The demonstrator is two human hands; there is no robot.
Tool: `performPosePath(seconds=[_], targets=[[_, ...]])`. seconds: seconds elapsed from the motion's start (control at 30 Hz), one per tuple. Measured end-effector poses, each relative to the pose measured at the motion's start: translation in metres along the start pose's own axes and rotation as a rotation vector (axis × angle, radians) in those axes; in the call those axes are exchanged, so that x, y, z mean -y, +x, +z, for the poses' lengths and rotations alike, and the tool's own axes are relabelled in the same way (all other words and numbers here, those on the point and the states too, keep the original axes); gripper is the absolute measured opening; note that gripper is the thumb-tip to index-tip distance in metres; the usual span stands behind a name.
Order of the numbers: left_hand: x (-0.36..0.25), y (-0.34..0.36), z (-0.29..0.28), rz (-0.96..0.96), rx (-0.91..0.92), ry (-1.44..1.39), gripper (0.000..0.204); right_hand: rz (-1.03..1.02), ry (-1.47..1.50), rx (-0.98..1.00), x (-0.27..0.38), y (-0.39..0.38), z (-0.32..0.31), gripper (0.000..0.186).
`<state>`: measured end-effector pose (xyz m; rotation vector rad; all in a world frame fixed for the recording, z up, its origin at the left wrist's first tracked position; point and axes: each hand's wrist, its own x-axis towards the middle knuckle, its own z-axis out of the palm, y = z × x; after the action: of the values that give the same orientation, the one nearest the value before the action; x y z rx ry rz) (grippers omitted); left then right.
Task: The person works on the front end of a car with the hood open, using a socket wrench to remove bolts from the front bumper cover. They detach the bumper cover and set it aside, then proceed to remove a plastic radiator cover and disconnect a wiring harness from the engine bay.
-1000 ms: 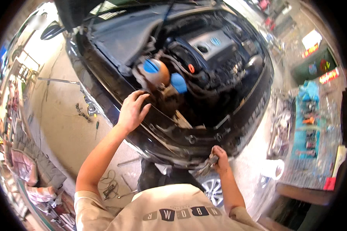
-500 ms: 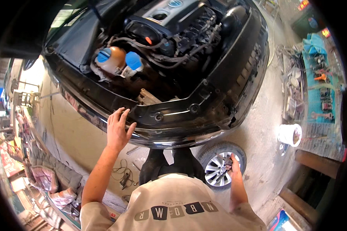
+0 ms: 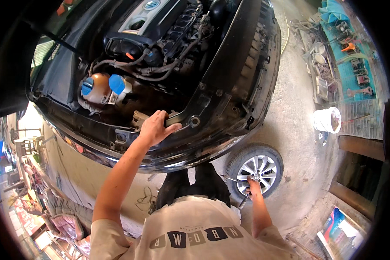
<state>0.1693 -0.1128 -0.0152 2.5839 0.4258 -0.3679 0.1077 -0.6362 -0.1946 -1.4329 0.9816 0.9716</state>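
Note:
The front of a black car with its engine bay uncovered stands before me. My left hand (image 3: 157,129) lies over the inner edge of the black front panel (image 3: 212,106), fingers bent over it and thumb spread to the right. Beside these fingers is a tan plastic part (image 3: 139,118). Low on the right, my right hand (image 3: 253,188) is closed on a metal tool (image 3: 244,200), which looks like a ratchet with a thin shaft pointing left. It hangs above a wheel (image 3: 269,162) with silver spokes, lying flat on the floor.
Blue-capped fluid reservoirs (image 3: 100,86) and the engine cover (image 3: 149,19) sit in the bay. To the right are a white bucket (image 3: 326,120) and a bench with a teal cloth (image 3: 349,56) and several parts. A cable (image 3: 146,200) lies on the floor at left.
My left hand has moved from the outer front rim right and inward onto the panel's inner edge. The right hand has turned, showing more of the tool. The view has shifted right.

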Motion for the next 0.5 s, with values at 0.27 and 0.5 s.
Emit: performPosePath(seconds=[0.27, 0.5], targets=[[-0.016, -0.009, -0.031, 0.007, 0.121, -0.146, 0.051, -0.013, -0.014, 0.023, -0.010, 0.006, 0.001, 0.034], [0.006, -0.039, -0.070, 0.022, -0.215, -0.602, 0.032, 0.006, -0.341, -0.038, 0.009, 0.018, -0.007, 0.034]])
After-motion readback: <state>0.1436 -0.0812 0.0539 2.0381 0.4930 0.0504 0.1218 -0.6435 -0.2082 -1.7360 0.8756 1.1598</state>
